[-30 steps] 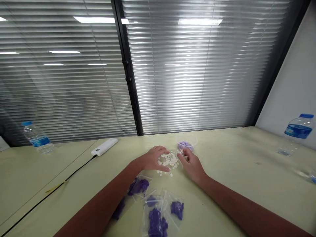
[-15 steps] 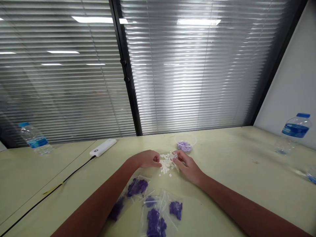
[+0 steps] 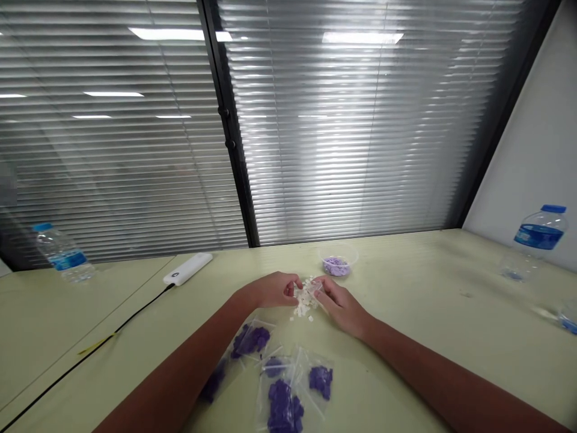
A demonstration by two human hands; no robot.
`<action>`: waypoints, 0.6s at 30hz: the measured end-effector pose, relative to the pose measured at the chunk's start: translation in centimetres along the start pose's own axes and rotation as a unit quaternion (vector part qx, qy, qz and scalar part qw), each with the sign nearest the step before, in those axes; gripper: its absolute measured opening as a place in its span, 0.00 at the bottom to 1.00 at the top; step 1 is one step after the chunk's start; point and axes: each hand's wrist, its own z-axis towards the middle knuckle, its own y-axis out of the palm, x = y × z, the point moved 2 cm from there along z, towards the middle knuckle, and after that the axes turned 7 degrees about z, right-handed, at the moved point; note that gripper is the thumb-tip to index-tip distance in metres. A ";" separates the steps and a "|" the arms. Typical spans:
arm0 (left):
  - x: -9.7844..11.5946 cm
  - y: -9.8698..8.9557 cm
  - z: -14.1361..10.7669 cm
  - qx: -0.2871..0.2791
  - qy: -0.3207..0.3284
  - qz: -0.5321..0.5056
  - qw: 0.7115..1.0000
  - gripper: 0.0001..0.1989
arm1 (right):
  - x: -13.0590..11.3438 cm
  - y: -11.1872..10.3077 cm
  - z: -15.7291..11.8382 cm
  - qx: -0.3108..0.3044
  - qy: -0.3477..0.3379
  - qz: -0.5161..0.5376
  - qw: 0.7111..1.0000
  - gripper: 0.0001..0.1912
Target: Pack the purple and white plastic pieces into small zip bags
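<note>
A loose pile of small white pieces lies on the pale table between my two hands. My left hand is at the pile's left side, its thumb and forefinger apart over the pieces and its other fingers curled. My right hand holds a small clear plastic bag between thumb and fingers at the pile's right edge. Just behind is a clear round tub with light purple pieces in it. Nearer to me lie several clear zip bags of dark purple pieces, partly behind my left forearm.
A white power bank with a black cable lies on the left. One water bottle stands at the far left, another at the right by the wall. Window blinds rise behind the table.
My left hand has shifted slightly right over the white pieces, and its forefinger has stretched out away from the thumb. The right hand keeps the plastic bag in nearly the same place.
</note>
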 end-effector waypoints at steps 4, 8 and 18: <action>0.7 -0.2 -0.4 -0.028 -0.017 -0.005 0.999 0.34 | 0.5 -0.1 0.0 0.000 0.023 0.011 1.000 0.16; 0.9 0.2 -0.1 -0.023 -0.002 0.000 1.000 0.28 | 0.2 0.0 -0.1 -0.057 0.017 0.038 0.998 0.17; 1.2 0.7 0.4 0.029 0.038 0.053 0.997 0.14 | 0.9 -0.3 0.2 0.034 0.030 0.054 0.997 0.17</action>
